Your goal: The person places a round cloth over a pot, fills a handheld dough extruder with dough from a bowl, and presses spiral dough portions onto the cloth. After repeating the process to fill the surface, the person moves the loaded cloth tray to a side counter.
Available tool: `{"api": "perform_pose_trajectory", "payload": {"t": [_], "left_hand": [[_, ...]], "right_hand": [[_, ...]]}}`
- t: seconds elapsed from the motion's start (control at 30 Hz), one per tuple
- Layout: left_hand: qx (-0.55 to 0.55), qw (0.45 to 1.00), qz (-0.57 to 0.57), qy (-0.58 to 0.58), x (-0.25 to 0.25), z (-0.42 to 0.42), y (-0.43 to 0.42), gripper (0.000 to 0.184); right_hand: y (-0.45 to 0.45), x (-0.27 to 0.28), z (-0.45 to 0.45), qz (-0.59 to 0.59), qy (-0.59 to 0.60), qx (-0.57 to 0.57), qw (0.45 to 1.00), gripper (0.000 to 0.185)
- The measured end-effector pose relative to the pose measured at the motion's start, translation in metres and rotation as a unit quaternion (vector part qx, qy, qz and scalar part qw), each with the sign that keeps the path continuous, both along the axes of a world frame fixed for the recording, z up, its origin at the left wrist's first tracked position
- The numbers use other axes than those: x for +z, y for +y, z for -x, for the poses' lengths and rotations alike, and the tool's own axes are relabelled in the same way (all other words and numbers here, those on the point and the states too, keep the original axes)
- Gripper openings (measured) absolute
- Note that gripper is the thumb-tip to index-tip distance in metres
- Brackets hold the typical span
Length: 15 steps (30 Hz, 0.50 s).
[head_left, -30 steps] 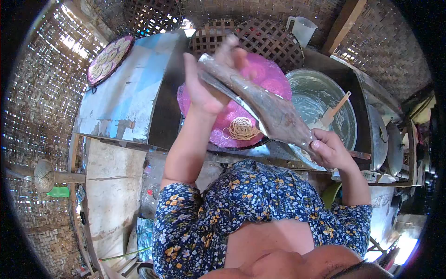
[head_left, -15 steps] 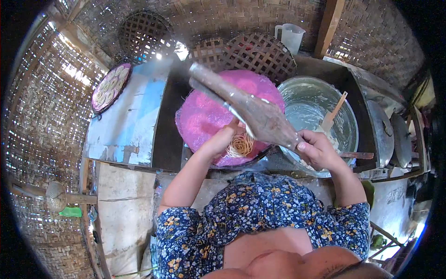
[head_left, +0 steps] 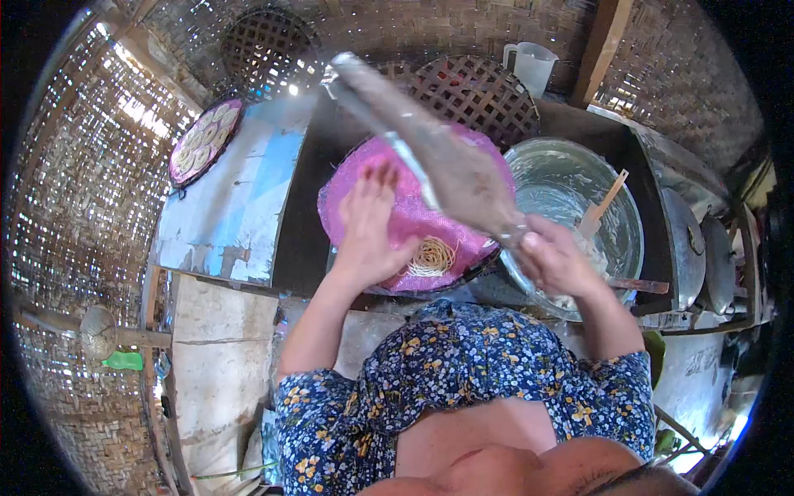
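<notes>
My right hand [head_left: 556,256] is closed around the end of a long wooden press [head_left: 451,174], smeared with pale batter. The press slants up and left over a round tray lined with pink mesh cloth [head_left: 347,194] and hides part of it. My left hand [head_left: 368,227] is spread out over the left side of the cloth, fingers pointing away from me. Just right of its thumb lies a coil of thin, cream-coloured strands [head_left: 432,257]. I cannot tell whether the palm touches the cloth.
At right stands a big metal basin [head_left: 571,153] with pale batter, holding a spatula [head_left: 608,202] and a brown stick [head_left: 637,286]. A tray of coils [head_left: 205,142] rests on the blue-white board [head_left: 248,198]. Behind are a woven basket [head_left: 475,95], a plastic jug [head_left: 532,68] and metal lids [head_left: 684,248].
My left hand has moved from beside the coil up and left over the pink cloth, and its fingers have spread. The press is still in my right hand and has shifted slightly.
</notes>
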<state>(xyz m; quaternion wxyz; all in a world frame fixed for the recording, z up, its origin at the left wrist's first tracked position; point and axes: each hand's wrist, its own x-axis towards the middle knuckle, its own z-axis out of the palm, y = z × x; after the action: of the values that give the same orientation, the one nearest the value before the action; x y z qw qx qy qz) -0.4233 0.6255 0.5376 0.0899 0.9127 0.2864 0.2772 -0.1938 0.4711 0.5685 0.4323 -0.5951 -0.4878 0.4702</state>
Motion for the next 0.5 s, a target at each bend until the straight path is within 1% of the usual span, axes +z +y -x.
{"api": "perform_pose_trajectory", "payload": {"t": [0.03,0.07,0.1,0.13,0.17,0.2,0.27,0.33,0.37,0.4,0.43,0.5], "left_hand": [[-0.031,0.998,0.020,-0.050,0.001,-0.007,-0.003,0.077],[-0.079,0.968,0.125,-0.205,-0.010,-0.012,-0.006,0.071],[-0.036,0.982,0.031,-0.184,-0.030,-0.006,0.003,0.066],[0.007,0.985,-0.064,-0.161,-0.055,0.003,0.018,0.062],[0.050,0.979,-0.044,-0.194,-0.057,0.010,0.019,0.060],[0.097,0.963,0.006,-0.251,-0.038,0.018,0.008,0.058],[0.187,0.913,0.077,-0.355,-0.002,0.028,-0.013,0.054],[0.273,0.839,0.123,-0.454,0.037,0.035,-0.039,0.051],[0.294,0.814,0.128,-0.484,0.047,0.041,-0.046,0.050],[0.314,0.796,0.130,-0.502,0.048,0.051,-0.048,0.048],[0.325,0.793,0.127,-0.499,0.035,0.069,-0.046,0.046],[0.331,0.802,0.134,-0.478,-0.006,0.115,-0.033,0.042]], "right_hand": [[0.010,-0.001,0.015,-0.035,-0.019,0.027,0.999,0.041],[0.021,-0.004,0.032,-0.072,-0.038,0.053,0.995,0.041],[0.028,-0.006,0.043,-0.035,-0.058,0.099,0.993,0.040],[0.037,-0.010,0.051,-0.077,-0.034,0.151,0.985,0.039],[0.046,-0.016,0.053,-0.119,-0.011,0.202,0.972,0.038],[0.057,-0.021,0.050,-0.175,-0.090,0.188,0.962,0.037],[0.074,-0.035,0.043,-0.276,-0.236,0.152,0.919,0.034],[0.075,-0.058,0.042,-0.235,-0.376,0.107,0.890,0.032],[0.076,-0.069,0.043,-0.216,-0.442,0.083,0.867,0.031],[0.076,-0.078,0.045,-0.209,-0.448,0.091,0.864,0.030],[0.075,-0.082,0.047,-0.206,-0.458,0.093,0.860,0.030],[0.076,-0.084,0.052,-0.200,-0.478,0.099,0.850,0.029]]}}
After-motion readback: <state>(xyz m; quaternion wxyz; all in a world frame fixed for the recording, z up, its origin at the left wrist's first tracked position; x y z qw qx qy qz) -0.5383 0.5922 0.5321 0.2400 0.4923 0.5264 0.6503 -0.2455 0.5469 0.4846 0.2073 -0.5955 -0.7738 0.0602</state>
